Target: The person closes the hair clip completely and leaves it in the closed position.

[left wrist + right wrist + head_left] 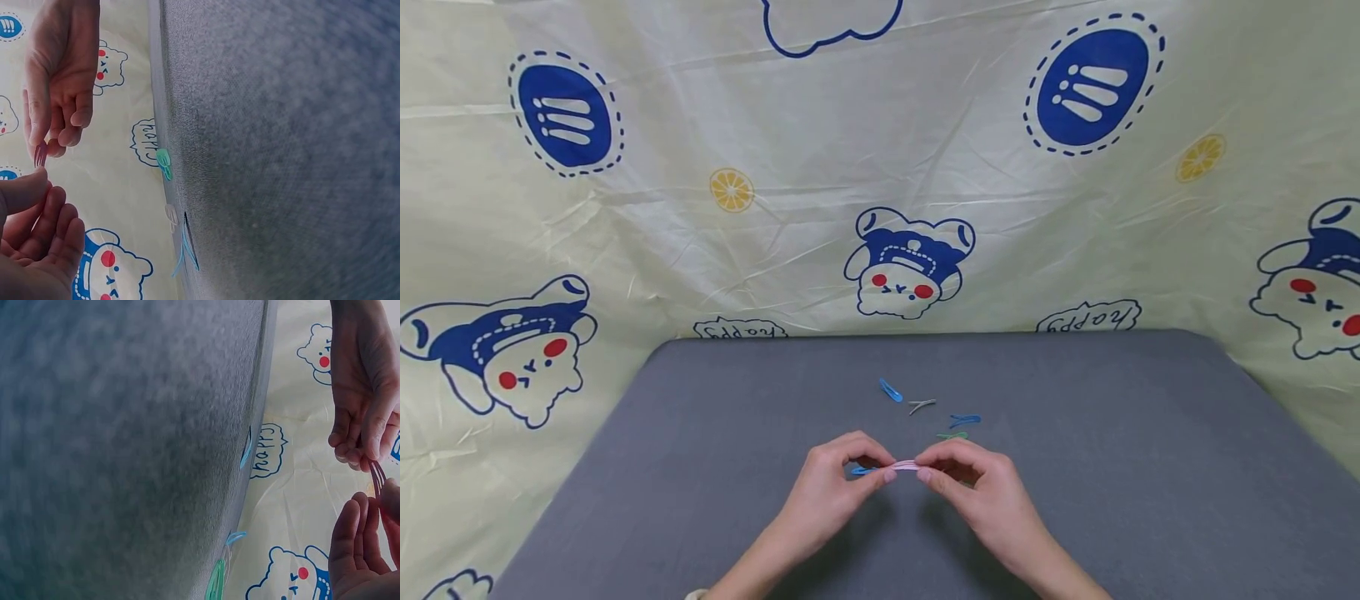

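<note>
A pink snap hair clip (906,466) is held level between both hands, above the table. The left hand (835,483) pinches one end of it between thumb and fingertips. At the other end, the right hand (983,479) pinches the clip the same way. In the left wrist view the clip (40,155) shows slim parallel strips, its ends covered by fingertips. The right wrist view shows the clip (377,477) slightly bowed. Just beyond the left fingers lies a light blue hair clip (861,471), partly hidden. A green hair clip (953,435) sits behind the right hand.
Farther back on the grey table (700,467) lie a blue hair clip (891,390), a grey hair clip (922,406) standing spread open and a darker blue hair clip (965,420). A printed cloth (805,250) hangs behind the table's far edge.
</note>
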Tool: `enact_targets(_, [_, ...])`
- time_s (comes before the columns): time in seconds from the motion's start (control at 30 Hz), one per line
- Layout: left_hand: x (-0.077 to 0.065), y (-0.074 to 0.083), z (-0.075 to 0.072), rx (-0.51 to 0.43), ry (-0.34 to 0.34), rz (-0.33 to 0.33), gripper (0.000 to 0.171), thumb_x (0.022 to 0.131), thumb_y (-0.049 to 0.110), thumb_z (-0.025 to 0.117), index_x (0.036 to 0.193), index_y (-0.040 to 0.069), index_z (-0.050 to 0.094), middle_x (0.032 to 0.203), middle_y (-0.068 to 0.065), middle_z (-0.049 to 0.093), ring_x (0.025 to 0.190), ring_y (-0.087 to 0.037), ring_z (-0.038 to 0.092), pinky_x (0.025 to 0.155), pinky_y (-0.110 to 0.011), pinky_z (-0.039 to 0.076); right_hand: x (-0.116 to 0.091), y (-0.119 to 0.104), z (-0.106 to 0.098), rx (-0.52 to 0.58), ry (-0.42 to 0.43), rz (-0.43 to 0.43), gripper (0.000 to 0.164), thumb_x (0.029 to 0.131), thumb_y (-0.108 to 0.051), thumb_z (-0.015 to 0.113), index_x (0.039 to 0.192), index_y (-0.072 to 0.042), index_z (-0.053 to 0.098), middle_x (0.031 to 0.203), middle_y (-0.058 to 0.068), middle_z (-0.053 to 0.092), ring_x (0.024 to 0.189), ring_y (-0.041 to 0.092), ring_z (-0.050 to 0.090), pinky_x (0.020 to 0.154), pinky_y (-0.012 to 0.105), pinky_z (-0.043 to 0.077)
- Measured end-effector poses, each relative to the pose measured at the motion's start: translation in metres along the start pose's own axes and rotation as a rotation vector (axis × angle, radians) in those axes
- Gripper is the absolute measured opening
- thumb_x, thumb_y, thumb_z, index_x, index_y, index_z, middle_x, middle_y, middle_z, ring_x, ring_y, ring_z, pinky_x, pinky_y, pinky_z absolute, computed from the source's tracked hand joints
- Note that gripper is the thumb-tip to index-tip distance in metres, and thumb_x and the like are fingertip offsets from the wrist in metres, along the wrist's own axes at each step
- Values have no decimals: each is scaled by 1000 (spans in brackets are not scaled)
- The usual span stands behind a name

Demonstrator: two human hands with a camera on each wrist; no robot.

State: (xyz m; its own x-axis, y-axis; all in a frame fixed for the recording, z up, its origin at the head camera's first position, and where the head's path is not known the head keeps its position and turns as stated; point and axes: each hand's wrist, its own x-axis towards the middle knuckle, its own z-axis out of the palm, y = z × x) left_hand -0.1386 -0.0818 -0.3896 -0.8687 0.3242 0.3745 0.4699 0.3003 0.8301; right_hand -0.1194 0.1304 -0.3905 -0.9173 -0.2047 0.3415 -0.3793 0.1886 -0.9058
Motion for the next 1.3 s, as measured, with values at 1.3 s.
enact_targets(1.3, [48, -25, 1, 129, -331, -58, 6, 84, 8, 77, 87, 12, 74, 77, 13, 64, 72, -5, 59, 67, -25, 49, 37, 13, -24, -434, -267, 76, 11, 87, -10, 75, 96, -16, 77, 85, -12, 69, 74, 5, 62, 65, 25, 53])
